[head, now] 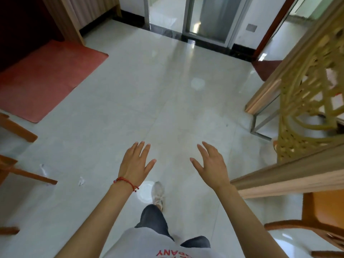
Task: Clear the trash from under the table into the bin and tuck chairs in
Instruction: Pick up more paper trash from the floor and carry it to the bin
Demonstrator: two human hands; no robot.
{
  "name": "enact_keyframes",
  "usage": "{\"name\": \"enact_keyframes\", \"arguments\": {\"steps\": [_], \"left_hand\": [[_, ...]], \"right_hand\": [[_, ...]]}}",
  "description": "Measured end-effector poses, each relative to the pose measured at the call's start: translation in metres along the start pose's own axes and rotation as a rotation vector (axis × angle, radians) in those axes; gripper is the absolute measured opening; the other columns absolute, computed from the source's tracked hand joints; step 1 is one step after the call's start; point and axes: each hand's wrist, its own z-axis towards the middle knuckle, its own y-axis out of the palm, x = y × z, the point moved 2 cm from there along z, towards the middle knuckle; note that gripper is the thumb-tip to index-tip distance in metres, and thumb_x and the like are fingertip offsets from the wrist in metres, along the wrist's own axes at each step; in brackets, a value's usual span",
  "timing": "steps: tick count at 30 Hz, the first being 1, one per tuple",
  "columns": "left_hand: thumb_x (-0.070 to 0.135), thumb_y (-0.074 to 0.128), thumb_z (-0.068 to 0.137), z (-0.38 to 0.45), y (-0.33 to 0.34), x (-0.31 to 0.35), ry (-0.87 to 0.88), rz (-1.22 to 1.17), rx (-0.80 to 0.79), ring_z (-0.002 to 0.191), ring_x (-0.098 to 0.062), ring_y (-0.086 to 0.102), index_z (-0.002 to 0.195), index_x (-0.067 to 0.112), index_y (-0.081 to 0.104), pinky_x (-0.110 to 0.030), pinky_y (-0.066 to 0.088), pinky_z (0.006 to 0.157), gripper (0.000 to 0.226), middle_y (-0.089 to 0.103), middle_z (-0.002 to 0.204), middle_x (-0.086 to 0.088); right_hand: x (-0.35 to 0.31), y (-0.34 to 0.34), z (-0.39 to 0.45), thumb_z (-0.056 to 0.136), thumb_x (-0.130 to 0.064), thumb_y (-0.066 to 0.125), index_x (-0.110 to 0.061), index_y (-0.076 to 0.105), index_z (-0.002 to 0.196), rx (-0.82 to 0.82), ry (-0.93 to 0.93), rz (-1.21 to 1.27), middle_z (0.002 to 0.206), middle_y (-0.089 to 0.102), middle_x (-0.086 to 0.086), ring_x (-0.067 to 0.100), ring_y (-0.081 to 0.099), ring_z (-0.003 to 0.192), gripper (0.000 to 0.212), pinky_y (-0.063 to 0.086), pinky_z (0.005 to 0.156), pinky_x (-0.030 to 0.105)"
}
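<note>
my left hand (135, 162) and right hand (212, 164) hang empty, fingers spread; crumpled white paper scraps (43, 169) (small, torn) lie by chair legs (35, 176).

Only one piece of lettering can be made out. Red capital letters are printed on the grey shirt (149, 244) at the bottom edge of the view, seen upside down from above. The letters "ANY" are legible in the upper visible line; the letters beside them are partly cut off and blurred and cannot be read with certainty. No other text, label or number is legible.
</note>
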Motion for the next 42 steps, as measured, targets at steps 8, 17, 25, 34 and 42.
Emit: {"name": "enact_keyframes", "arguments": {"steps": [8,17,25,34,42], "left_hand": [[0.054,0.008,0.093,0.115,-0.039,-0.058,-0.034,0.008,0.046,0.109,-0.04,0.057,0.117,0.001,0.058,-0.052,0.047,0.086,0.077,0.06,0.119,-0.023],[0.054,0.01,0.093,0.166,-0.067,-0.122,-0.227,-0.05,0.095,0.11,-0.04,0.057,0.118,0.0,0.057,-0.052,0.046,0.087,0.075,0.06,0.12,-0.023],[0.054,0.008,0.093,0.179,-0.087,-0.191,-0.542,-0.077,0.153,0.108,-0.038,0.059,0.117,0.002,0.058,-0.051,0.048,0.085,0.076,0.061,0.118,-0.021],[0.054,0.009,0.093,0.207,-0.114,-0.251,-0.861,-0.121,0.227,0.108,-0.04,0.058,0.116,0.001,0.058,-0.052,0.047,0.086,0.076,0.061,0.118,-0.023],[0.059,0.005,0.091,0.223,-0.132,-0.299,-1.058,-0.133,0.26,0.116,-0.04,0.052,0.123,0.002,0.054,-0.052,0.041,0.094,0.081,0.057,0.125,-0.022]], "right_hand": [[-0.043,-0.015,0.139,0.092,-0.053,0.038,-0.014,0.037,0.139,-0.006,-0.042,-0.022,0.149,0.032,0.009,0.026,0.028,0.138,0.061,0.025,0.111,0.04],[-0.104,-0.008,0.249,0.091,-0.053,0.038,-0.013,0.037,0.139,-0.082,-0.216,-0.036,0.15,0.032,0.009,0.026,0.028,0.138,0.062,0.025,0.111,0.04],[-0.196,0.016,0.351,0.084,-0.059,0.025,-0.01,0.046,0.133,-0.188,-0.51,-0.062,0.143,0.043,0.014,0.032,0.04,0.131,0.072,0.034,0.104,0.045],[-0.286,0.03,0.456,0.081,-0.061,0.02,-0.01,0.042,0.136,-0.333,-0.803,-0.085,0.147,0.037,0.013,0.029,0.034,0.135,0.078,0.028,0.109,0.041],[-0.355,0.051,0.515,0.085,-0.059,0.027,-0.009,0.043,0.135,-0.393,-0.978,-0.118,0.146,0.039,0.013,0.029,0.035,0.135,0.073,0.028,0.108,0.041]]}}
